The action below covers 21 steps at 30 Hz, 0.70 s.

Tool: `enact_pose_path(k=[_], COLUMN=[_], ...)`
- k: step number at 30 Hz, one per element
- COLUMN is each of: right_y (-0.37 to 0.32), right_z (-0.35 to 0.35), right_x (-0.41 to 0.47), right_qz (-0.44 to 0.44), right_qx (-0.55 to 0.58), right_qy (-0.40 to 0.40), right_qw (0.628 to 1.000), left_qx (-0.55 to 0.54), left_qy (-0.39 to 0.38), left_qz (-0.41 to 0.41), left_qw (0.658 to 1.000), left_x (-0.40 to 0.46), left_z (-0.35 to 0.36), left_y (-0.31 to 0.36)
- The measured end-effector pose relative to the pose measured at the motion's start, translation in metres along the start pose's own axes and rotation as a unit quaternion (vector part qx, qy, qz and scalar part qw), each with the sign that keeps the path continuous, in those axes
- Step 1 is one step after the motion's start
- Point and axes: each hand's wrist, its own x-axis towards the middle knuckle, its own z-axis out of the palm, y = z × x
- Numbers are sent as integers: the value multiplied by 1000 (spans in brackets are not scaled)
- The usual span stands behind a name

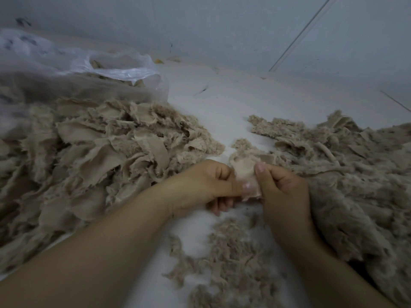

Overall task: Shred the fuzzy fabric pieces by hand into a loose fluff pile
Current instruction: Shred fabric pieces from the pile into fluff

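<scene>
I hold one small beige scrap of fuzzy fabric (245,174) between both hands, just above the white worktop (222,103). My left hand (200,185) grasps its left edge: the thumb lies flat across the smooth backing, with the curled fingers tucked under and behind. My right hand (282,187) grasps the right edge, the thumb pressed on top near the upper corner and the other fingers folded beneath. The two thumbs sit close together on the scrap, almost touching, and the cloth between them shows its pale, woven underside to me.

To my left lies a big heap of torn beige fabric strips (89,147), ragged at the edges, smooth backing up on many of them and fuzzy pile showing at the rims. Behind that heap, a crumpled clear plastic bag (106,70) lies on its side with its mouth open toward the middle; more beige pieces show through its wall.

To my right spreads a broad mound of loose beige fluff and shredded pieces (347,174), reaching from the far side down past my right forearm, which rests against it. Below my hands, near my body, a thinner scatter of beige fluff wisps (231,258) lies on the worktop. A pale grey wall (200,30) rises behind everything, and a few small dark specks lie on the bare surface near it.
</scene>
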Motion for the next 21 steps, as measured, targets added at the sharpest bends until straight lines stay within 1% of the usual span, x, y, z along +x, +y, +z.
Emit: enact_pose_path(k=[2, 4, 6, 7, 9, 10, 11, 13, 14, 16, 18, 20, 21], right_y=[-1, 0, 1, 2, 1, 0, 0, -3, -4, -3, -1, -1, -1], right_z=[1, 1, 2, 2, 2, 1, 1, 0, 1, 1, 2, 2, 2], right_x=[-1, -2, -2, -1, 1, 1, 2, 0, -1, -1, -1, -1, 0], right_qz=[0, -1, -9, -4, 23, 33, 31, 1, -13, -22, -8, 15, 27], right_qx=[8, 4, -7, -5, 36, 58, 69, 51, 40, 20, 15, 24, 36], right_qy=[-10, -10, 5, 21, 52, 48, 22, -54, -74, -64, -48, -25, -6], right_qw=[1000, 1000, 1000, 1000, 998, 997, 997, 997, 996, 998, 999, 999, 999], left_qx=[40, 72, 72, 69, 44, 22, -3, -60, -84, -119, -154, -197, -214], left_qy=[26, 18, -10, -37, -74, -59, -25, 42, 70, 126, 180, 215, 218], left_qz=[0, 5, 6, 7, 13, 16, 14, 5, 6, 21, 43, 56, 61], left_qw=[999, 997, 997, 997, 996, 998, 1000, 997, 994, 985, 971, 955, 950], left_x=[4, 5, 2, 0, -3, -3, -1, 4, 6, 9, 12, 13, 12], left_z=[8, 9, 2, -2, -6, -5, -2, 2, 4, 7, 9, 10, 9], left_y=[-3, -6, -6, -5, -4, -4, -4, -7, -8, -11, -14, -14, -14])
